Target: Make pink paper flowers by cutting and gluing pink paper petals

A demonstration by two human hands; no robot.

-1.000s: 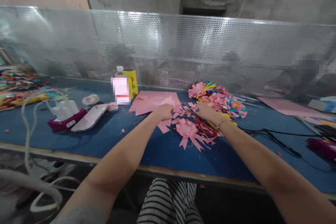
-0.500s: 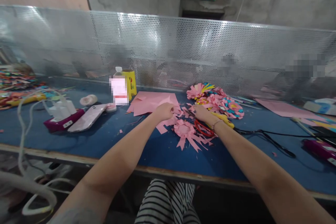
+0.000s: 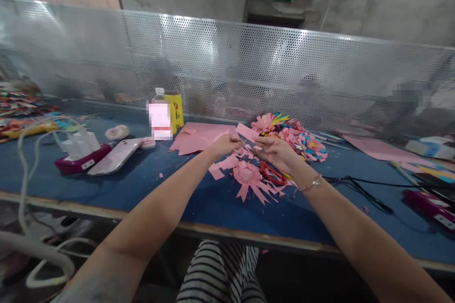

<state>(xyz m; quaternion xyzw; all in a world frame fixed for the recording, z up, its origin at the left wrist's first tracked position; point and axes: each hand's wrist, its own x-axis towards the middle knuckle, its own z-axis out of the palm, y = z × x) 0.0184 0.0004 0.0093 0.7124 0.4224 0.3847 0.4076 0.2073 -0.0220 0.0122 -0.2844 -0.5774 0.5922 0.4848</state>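
Observation:
My left hand (image 3: pixel 227 145) is pinched closed just above a heap of pink paper scraps; whatever its fingertips hold is too small to name. Facing it, my right hand (image 3: pixel 280 154) grips the end of a short pink paper strip (image 3: pixel 246 131) that sticks up to the left between the two hands. Scissors with red handles (image 3: pixel 273 173) lie on the table below my right hand, their blades pointing to the left hand. A pink paper rosette (image 3: pixel 246 174) with cut tails lies in front of them. Pink paper sheets (image 3: pixel 202 137) lie behind my left hand.
Finished paper flowers (image 3: pixel 302 138) are piled behind my right hand. To the left are a bottle (image 3: pixel 159 116), a yellow container (image 3: pixel 177 112), a phone (image 3: pixel 116 156) and a purple power strip (image 3: pixel 83 160) with chargers. A perforated metal screen (image 3: pixel 209 64) backs the blue table.
My right hand has lifted and opened out somewhat, and a pink paper strip now shows at its fingertips. The left hand stays near the same spot. The view has shifted slightly.

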